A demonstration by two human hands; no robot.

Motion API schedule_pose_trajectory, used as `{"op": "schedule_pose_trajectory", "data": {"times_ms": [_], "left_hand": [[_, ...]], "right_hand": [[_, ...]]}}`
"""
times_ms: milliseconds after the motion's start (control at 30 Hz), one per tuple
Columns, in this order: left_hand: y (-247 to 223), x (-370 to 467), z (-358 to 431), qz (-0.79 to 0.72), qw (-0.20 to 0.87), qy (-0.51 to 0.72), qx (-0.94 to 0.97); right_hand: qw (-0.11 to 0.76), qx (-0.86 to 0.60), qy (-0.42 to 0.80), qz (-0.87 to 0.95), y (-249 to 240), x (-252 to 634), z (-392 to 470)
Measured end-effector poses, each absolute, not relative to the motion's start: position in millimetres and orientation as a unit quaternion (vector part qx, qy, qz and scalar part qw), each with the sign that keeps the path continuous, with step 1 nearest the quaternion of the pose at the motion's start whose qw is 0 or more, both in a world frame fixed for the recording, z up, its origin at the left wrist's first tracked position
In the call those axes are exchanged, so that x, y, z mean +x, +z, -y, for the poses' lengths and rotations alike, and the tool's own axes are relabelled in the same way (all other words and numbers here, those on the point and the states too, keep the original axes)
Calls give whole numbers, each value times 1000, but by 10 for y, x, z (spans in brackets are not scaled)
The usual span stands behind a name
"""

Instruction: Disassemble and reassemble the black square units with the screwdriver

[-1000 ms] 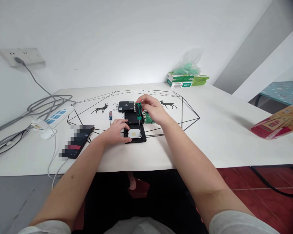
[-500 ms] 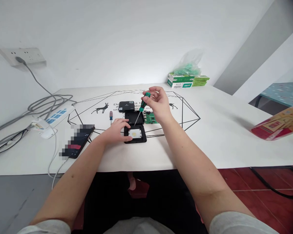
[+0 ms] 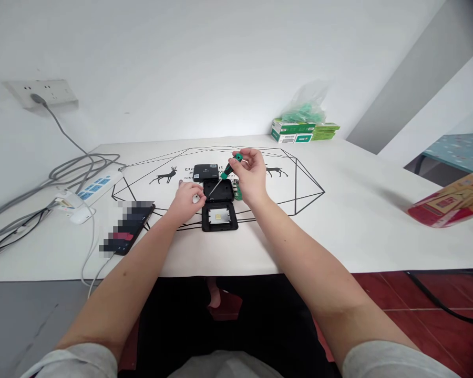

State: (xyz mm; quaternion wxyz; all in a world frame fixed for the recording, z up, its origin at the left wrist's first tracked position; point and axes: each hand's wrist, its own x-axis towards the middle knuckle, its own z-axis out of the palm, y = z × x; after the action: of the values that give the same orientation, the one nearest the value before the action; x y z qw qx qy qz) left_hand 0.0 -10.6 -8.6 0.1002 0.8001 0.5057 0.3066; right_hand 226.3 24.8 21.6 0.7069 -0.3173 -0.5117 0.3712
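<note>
My right hand (image 3: 251,176) grips a green and black screwdriver (image 3: 228,169), tilted so that its shaft runs down to the left. At the shaft's tip my left hand (image 3: 188,200) is pinched, thumb and fingertips together; whatever they hold is too small to make out. Beneath the shaft lies a black plastic case half (image 3: 219,191). In front of it rests a black frame with a silver plate (image 3: 219,216) inside. A black box with labels (image 3: 205,172) stands just behind. The green circuit board (image 3: 238,192) is partly covered by my right hand.
On the left are a phone (image 3: 136,226), a white power strip (image 3: 98,189), glasses (image 3: 18,231) and grey cables (image 3: 79,167). Green and white boxes (image 3: 294,131) with a plastic bag stand against the wall. A red and yellow package (image 3: 449,202) is at the right edge.
My left hand has left the black frame, moved up and left, and closed into a pinch at the screwdriver's tip. The screwdriver now leans more, its tip shifted up and left.
</note>
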Motion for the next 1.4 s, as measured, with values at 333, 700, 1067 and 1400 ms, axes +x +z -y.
{"op": "schedule_pose_trajectory", "data": {"times_ms": [333, 700, 1067, 1400], "left_hand": [[-120, -38, -73, -698, 3, 221, 681], [-109, -85, -64, -685, 35, 241, 686], [-208, -108, -24, -614, 119, 224, 747], [-223, -82, 27, -582, 113, 179, 785]], "right_hand": [[734, -361, 322, 476, 194, 2409, -385], [596, -605, 161, 503, 254, 3022, -607], [202, -787, 133, 568, 67, 3098, -548], [42, -463, 263, 846, 450, 2552, -56]]}}
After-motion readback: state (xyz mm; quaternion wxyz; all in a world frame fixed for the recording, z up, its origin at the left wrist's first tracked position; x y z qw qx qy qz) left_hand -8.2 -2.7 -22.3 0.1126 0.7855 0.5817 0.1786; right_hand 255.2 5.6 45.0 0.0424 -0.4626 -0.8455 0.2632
